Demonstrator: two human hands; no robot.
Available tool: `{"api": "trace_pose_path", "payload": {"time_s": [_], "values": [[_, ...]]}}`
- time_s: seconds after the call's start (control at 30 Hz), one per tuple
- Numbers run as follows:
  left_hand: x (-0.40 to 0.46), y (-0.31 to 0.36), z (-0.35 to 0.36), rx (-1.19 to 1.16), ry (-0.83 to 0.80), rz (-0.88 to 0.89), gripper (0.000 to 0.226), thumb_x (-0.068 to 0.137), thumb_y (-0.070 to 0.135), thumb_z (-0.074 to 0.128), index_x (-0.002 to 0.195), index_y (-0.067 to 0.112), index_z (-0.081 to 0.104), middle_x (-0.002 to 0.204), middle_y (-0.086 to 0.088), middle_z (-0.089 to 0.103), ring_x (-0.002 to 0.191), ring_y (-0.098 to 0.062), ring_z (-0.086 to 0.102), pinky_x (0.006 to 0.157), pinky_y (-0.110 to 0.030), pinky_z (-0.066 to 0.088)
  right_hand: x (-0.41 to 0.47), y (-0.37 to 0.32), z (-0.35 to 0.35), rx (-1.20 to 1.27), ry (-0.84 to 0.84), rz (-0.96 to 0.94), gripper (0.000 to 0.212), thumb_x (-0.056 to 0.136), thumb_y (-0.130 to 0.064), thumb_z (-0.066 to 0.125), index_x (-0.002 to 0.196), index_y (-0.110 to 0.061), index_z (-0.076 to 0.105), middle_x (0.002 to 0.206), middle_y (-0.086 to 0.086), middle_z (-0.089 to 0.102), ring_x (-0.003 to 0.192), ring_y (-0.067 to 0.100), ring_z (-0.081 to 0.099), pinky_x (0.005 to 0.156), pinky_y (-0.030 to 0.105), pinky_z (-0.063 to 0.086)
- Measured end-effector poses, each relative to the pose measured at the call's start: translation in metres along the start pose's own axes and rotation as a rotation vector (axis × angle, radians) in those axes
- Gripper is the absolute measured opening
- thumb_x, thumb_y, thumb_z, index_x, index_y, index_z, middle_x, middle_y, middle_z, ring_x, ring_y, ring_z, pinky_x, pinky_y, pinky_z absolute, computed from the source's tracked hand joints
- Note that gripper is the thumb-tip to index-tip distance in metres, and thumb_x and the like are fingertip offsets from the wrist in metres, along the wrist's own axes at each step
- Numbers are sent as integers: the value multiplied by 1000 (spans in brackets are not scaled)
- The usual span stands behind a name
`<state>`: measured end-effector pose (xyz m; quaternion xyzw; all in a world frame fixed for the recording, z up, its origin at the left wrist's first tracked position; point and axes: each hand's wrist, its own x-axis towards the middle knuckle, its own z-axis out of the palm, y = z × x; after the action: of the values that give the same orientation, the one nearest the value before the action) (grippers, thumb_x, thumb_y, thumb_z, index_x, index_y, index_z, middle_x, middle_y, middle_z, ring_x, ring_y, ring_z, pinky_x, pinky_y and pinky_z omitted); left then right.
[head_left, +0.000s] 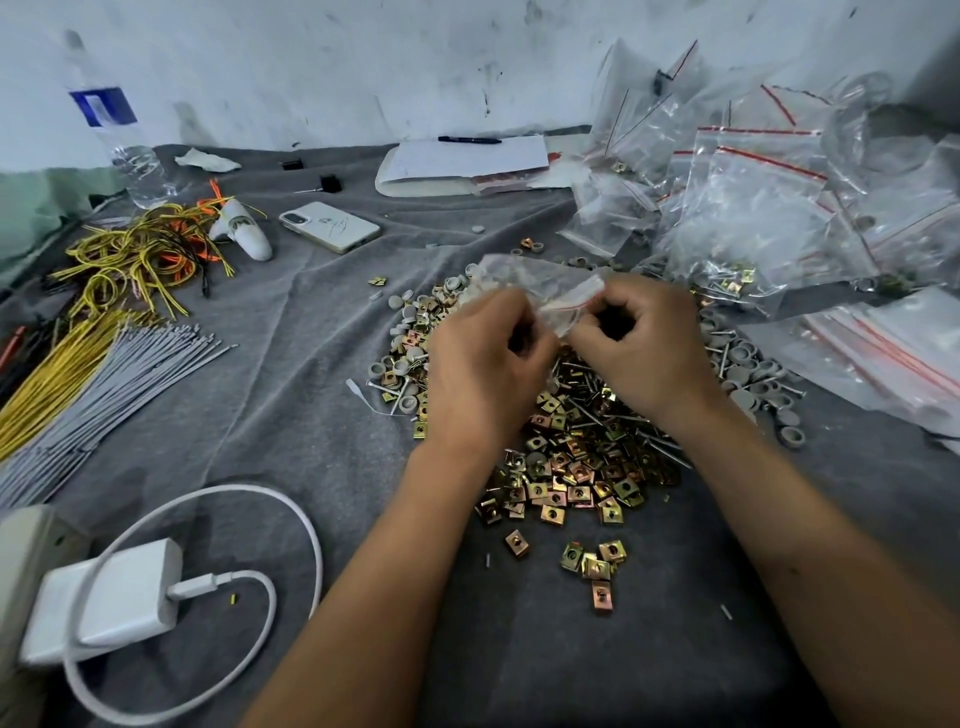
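Note:
A small clear zip bag (540, 283) with a red seal line is held up between both hands above the table's middle. My left hand (480, 371) pinches its left side with curled fingers. My right hand (641, 345) pinches the sealed edge on the right. Under the hands lies a heap of brass-coloured square clip nuts (571, 478), mixed with long metal screws (587, 384) and grey plastic caps (748, 379). What the bag contains cannot be made out.
A grey cloth (291, 395) covers the table. Many clear zip bags (753, 208) pile up at the right. Yellow and grey wires (88, 384) lie at the left, a white charger with cable (114, 597) at the front left. A phone (330, 226), bottle (122, 135) and notepad with pen (462, 161) sit further back.

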<state>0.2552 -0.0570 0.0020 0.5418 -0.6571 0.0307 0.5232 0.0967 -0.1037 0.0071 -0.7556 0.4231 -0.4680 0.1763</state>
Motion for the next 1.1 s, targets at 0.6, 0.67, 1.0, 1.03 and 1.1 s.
{"api": "trace_pose_path", "payload": {"time_s": [0.6, 0.67, 1.0, 1.03, 1.1], "values": [[-1, 0, 0, -40, 0, -116, 15, 82, 12, 76, 73, 10, 64, 65, 3, 64, 58, -14, 60, 56, -37, 52, -2, 2, 6, 157, -114, 33, 15, 88, -6, 76, 82, -2, 63, 76, 12, 66, 71, 26, 66, 65, 45, 57], [2, -5, -8, -2, 79, -211, 16, 77, 14, 78, 71, 14, 63, 62, 5, 62, 57, -14, 60, 55, -39, 53, 0, 4, 4, 101, -5, 70, 16, 87, -5, 74, 79, -8, 61, 73, 6, 64, 65, 19, 63, 56, 37, 55], [12, -11, -39, 201, 616, 7, 8, 75, -7, 66, 77, 0, 63, 77, -14, 61, 67, -28, 55, 57, -40, 45, -6, 1, 4, -32, -367, -14, 32, 77, -48, 83, 92, -27, 64, 88, -13, 65, 82, 3, 59, 72, 24, 50], [13, -13, -43, 246, 648, 2, 5, 77, -5, 67, 79, -1, 65, 81, -16, 62, 72, -32, 57, 62, -39, 45, -7, 1, 6, -136, -437, -84, 31, 78, -50, 82, 94, -28, 67, 92, -15, 63, 89, 5, 55, 78, 28, 46], [13, -13, -44, 352, 619, -37, 5, 80, 1, 70, 85, 2, 69, 90, -16, 63, 85, -36, 58, 73, -32, 39, -7, -3, 9, -246, -548, -170, 33, 81, -51, 80, 103, -29, 71, 100, -14, 60, 99, 8, 47, 87, 34, 43]]}}
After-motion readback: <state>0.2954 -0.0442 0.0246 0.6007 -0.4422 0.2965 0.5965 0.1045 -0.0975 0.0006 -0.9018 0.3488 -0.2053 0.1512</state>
